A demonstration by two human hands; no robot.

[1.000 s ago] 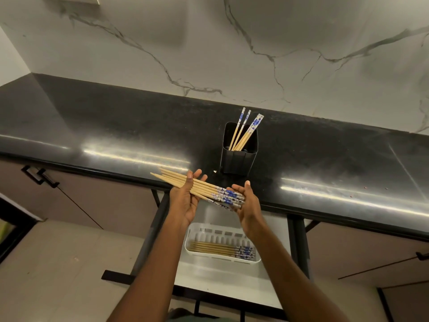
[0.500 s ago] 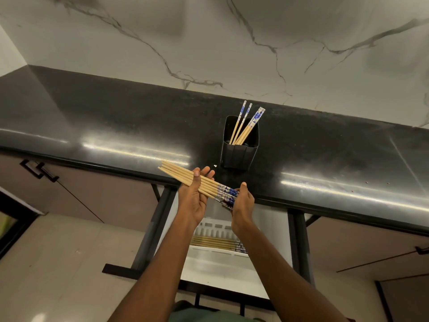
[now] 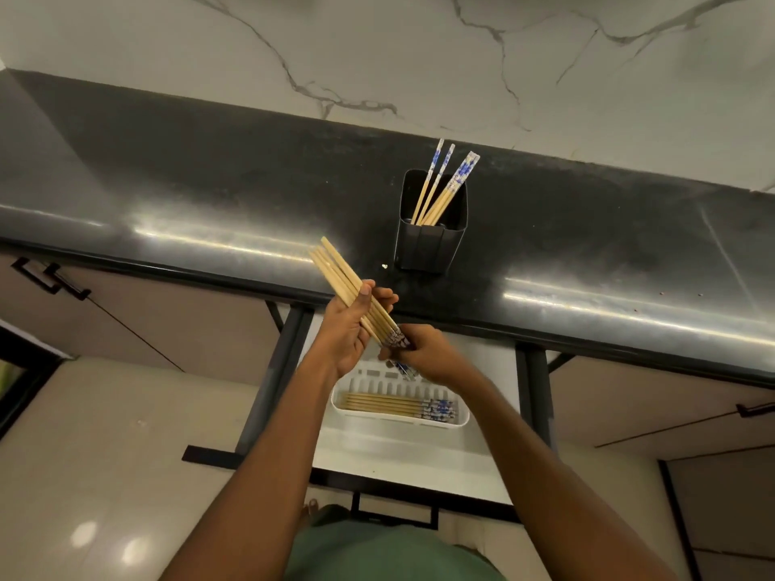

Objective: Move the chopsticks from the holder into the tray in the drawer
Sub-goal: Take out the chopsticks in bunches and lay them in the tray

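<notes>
Chopstick bundle (image 3: 335,270) near holder (image 3: 427,245), plain tips up-left, left hand (image 3: 348,335) gripping its middle, right hand (image 3: 434,356) pinching blue lower ends

The left arm (image 3: 268,446) and right arm (image 3: 541,450) reach forward, converging. The left hand (image 3: 350,329) curls its fingers (image 3: 386,297) round a bundle of wooden blue-patterned chopsticks (image 3: 335,270). The right hand (image 3: 434,356) pinches the bundle's lower end.

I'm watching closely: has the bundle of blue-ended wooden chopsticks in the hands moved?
Yes. The bundle of blue-ended wooden chopsticks has swung steeper, its plain tips rising toward the black plastic holder.
</notes>
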